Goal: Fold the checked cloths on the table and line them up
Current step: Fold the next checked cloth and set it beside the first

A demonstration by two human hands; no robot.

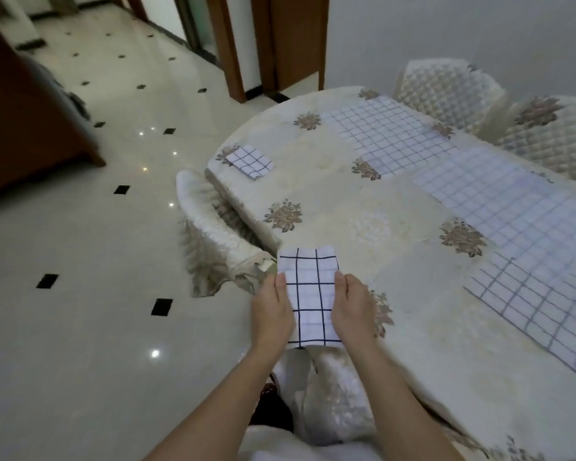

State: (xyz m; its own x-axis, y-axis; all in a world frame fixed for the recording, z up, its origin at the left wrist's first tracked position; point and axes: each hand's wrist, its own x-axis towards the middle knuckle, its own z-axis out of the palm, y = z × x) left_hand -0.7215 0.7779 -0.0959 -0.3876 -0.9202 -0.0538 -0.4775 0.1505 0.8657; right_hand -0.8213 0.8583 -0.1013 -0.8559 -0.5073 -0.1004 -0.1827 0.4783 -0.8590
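A small folded white cloth with dark checks [309, 294] is held between both hands at the table's near left edge. My left hand [271, 312] grips its left side and my right hand [351, 309] grips its right side. Another folded checked cloth [250, 160] lies at the far left corner of the table [333, 207]. Three unfolded checked cloths lie flat along the right side: one at the back [388, 134], one in the middle [512, 201], one nearest [546, 301].
The table carries a cream tablecloth with flower motifs. A covered chair [213, 237] stands at the table's left edge, and two quilted chairs [446, 91] stand behind it. Glossy tiled floor [97, 261] spreads to the left.
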